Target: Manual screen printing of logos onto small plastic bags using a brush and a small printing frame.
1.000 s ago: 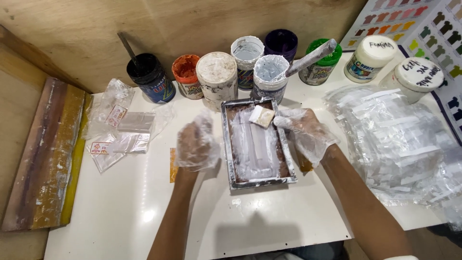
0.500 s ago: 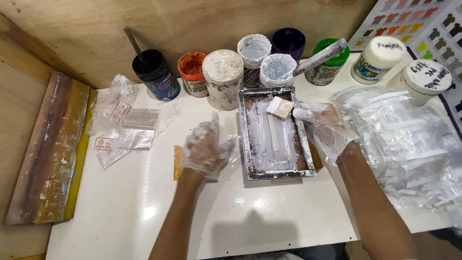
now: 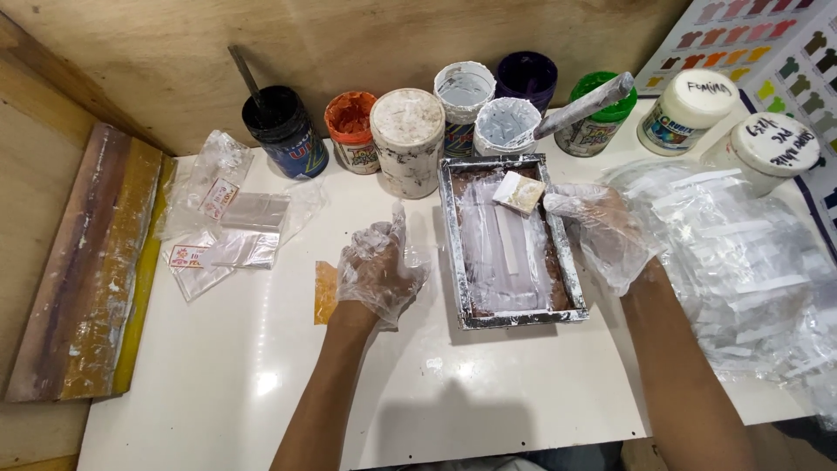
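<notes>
A small metal-framed printing screen (image 3: 455,253) smeared with white ink lies on the white table. A small cream block (image 3: 519,192) rests at its far end. My right hand (image 3: 610,235), in a thin clear glove, lies along the frame's right rim with its fingertips against the block; a grip on the block is not clear. My left hand (image 3: 379,270), also gloved, hovers just left of the frame with its fingers spread, holding nothing. An orange scrap (image 3: 325,292) lies beside its wrist.
Several ink jars (image 3: 407,139) line the back, a black one (image 3: 283,131) with a stick in it and a green one (image 3: 595,118) with a spatula across it. Clear plastic pouches (image 3: 741,262) pile at right, printed pouches (image 3: 227,231) at left, and a stained wooden squeegee (image 3: 87,270) at far left.
The camera has shifted, so everything sits a little further right in view. Both hands keep nearly the same places beside the frame.
</notes>
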